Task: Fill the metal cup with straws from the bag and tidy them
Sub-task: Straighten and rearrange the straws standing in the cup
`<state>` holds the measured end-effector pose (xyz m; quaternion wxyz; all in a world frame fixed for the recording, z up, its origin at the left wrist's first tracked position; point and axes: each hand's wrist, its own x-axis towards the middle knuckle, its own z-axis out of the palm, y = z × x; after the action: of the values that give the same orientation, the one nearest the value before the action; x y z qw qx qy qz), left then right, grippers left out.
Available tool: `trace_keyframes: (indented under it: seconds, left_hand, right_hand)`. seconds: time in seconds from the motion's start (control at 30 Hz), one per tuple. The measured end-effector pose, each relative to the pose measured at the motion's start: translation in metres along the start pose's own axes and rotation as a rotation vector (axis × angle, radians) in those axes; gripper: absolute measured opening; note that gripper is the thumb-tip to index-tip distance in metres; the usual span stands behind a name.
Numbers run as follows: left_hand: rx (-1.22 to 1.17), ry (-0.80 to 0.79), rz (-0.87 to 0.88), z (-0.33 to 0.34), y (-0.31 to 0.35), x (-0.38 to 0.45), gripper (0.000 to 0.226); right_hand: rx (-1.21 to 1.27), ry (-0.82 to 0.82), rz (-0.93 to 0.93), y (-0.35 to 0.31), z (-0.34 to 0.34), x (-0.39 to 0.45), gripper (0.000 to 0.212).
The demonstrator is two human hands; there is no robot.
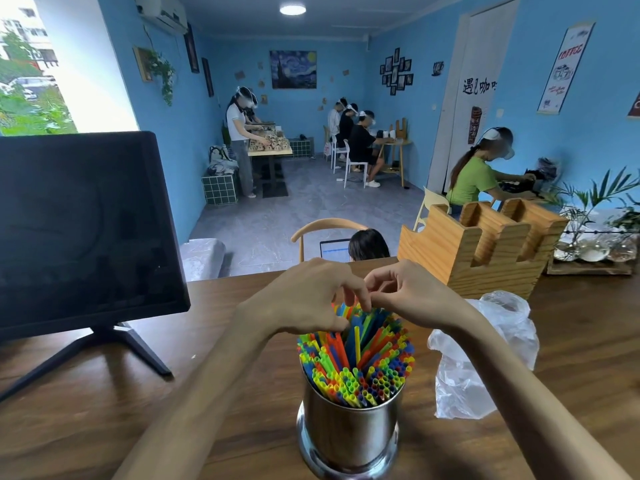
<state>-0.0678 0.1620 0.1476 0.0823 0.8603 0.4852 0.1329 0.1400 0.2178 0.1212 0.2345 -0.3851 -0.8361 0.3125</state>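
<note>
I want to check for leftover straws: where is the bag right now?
In the head view the bag lies crumpled on the table, right of the cup and in front of the wooden holder, under the right forearm.

Shiny silver metal cup (348,434), straws (356,358) green, yellow, blue, orange, red inside it, clear plastic bag (485,358) right of cup, black monitor (79,230) left of cup

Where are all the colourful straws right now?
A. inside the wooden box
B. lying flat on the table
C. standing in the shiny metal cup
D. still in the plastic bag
C: the straws stand packed in the metal cup, while both hands touch their tops.
</note>
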Motion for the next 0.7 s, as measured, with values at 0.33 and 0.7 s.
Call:
trace_keyframes:
  seconds: [0.33,0.7]
  left_hand:
    - [0.008,0.044,-0.030,0.0042,0.0057,0.0014,0.024]
    - [-0.064,0.098,-0.044,0.0084,0.0061,-0.0036,0.026]
  right_hand:
    - [0.022,0.014,-0.005,0.0017,0.0022,0.0012,0.011]
    - [0.045,0.042,-0.014,0.0047,0.0045,-0.0006,0.012]
